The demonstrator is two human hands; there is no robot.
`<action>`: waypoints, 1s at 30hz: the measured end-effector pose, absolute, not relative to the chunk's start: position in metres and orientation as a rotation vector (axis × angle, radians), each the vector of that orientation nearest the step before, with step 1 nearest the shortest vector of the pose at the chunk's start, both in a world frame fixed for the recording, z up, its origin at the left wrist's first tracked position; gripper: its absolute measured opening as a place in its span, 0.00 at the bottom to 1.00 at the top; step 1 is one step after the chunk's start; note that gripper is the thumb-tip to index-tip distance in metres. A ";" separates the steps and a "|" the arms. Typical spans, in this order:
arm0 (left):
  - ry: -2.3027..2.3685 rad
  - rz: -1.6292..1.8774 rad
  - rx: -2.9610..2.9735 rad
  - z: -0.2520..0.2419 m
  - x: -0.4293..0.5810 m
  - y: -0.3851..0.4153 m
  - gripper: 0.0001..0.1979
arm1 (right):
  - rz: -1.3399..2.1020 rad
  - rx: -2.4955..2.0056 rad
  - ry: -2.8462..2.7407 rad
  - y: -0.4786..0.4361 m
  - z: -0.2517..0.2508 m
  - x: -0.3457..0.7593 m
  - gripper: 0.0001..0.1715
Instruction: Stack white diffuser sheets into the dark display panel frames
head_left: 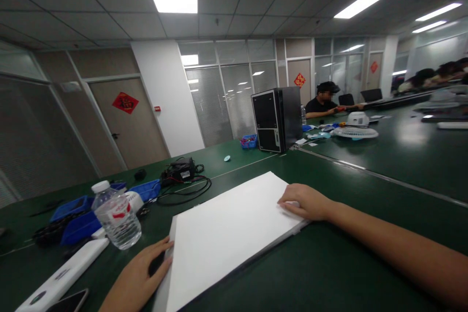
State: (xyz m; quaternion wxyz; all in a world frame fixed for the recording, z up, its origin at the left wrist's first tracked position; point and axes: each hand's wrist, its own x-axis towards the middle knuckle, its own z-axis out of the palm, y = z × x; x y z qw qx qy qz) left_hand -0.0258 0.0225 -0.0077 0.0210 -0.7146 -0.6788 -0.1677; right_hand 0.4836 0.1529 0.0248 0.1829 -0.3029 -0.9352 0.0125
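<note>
Dark green table (365, 253), several tops joined, with a seam strip past the white foam board (226, 234). The board lies flat at the near edge.

- **Just left of the board:** clear water bottle (117, 217), upright.
- **Left and nearer:** long white box (62, 278), with a phone (69, 301) beside it, cut off by the frame edge.
- **Left, behind the bottle:** blue parts bins (78, 226).
- **Beyond the board's far-left corner:** black power adapter (181, 171) with looped black cables.
- **Further beyond the board:** small light-blue disc (227, 158), blue basket (248, 141), and black PC tower (276, 119), upright.
- **Far right, beyond the tower:** white fan (355, 131) lying flat, with small clutter around it too small to tell.
</note>
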 end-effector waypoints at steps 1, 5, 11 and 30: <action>-2.105 -0.525 -2.218 -0.008 -0.026 0.022 0.25 | 0.045 -0.816 -2.635 0.152 0.025 0.482 0.23; -2.123 -0.554 -2.219 -0.009 -0.027 0.021 0.24 | 0.042 -0.754 -2.678 0.151 0.022 0.480 0.22; -2.124 -0.581 -2.231 -0.008 -0.029 0.021 0.24 | 0.017 -0.716 -2.695 0.150 0.022 0.479 0.21; -2.086 -0.647 -2.218 -0.008 -0.027 0.022 0.22 | 0.219 -0.538 -2.642 0.154 0.019 0.485 0.15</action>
